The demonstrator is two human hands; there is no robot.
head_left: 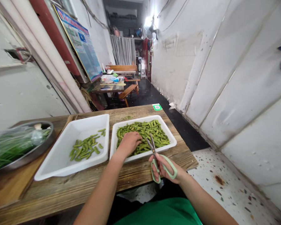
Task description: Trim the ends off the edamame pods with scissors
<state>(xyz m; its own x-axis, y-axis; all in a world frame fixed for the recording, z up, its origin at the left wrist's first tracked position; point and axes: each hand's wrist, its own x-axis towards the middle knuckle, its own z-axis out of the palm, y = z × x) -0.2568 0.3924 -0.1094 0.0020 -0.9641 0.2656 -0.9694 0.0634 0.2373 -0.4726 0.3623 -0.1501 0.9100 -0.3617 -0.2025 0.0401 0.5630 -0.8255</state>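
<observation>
A white tray point(172, 140) full of green edamame pods point(154, 128) sits in front of me. My left hand point(130, 141) reaches into its left part, fingers curled down on the pods; whatever lies under the fingertips is hidden. My right hand point(165, 167) grips scissors point(170, 171) with pale green handles, fingers through the loops. The blades are parted and point away from me over the tray's front rim. On the left stands a second white tray point(58, 156) with a smaller pile of cut pods point(85, 147) inside.
A metal basin point(35, 156) with bagged green vegetables stands at far left on a wooden board point(9, 192). A green QR-code card point(157, 107) lies at the wooden table's point(128, 179) far corner. Beyond are another table point(107, 87) and benches; a white wall runs along the right.
</observation>
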